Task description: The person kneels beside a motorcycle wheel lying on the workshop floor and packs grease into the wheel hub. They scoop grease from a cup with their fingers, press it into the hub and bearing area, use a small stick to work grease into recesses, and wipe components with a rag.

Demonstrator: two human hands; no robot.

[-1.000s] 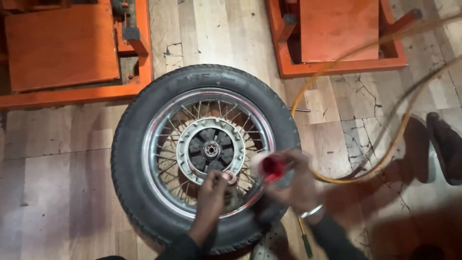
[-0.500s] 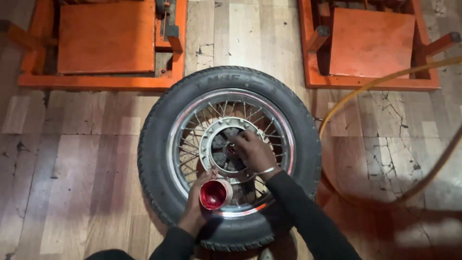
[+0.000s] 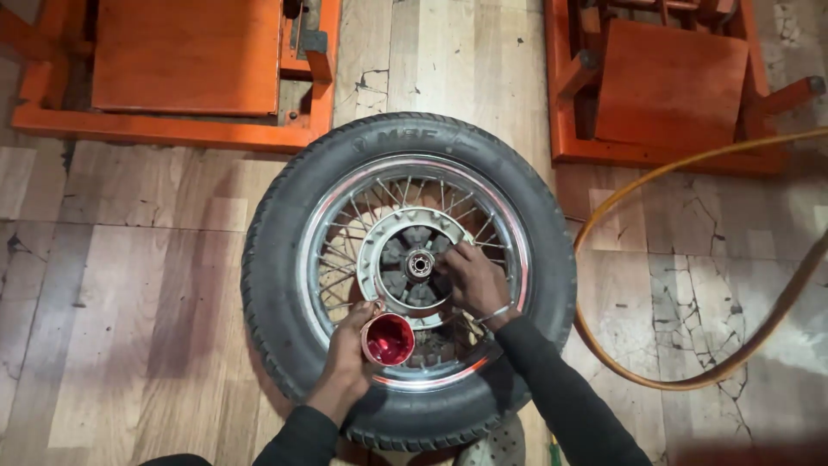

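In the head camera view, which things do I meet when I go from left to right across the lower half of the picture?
Wooden floor → tyre's left side → left hand → small red-filled tin → wheel hub → right hand → orange hose.

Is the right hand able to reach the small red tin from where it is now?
Probably yes. The right hand rests on the wheel hub, and the red tin, held by the left hand, sits close by with only open spokes between.
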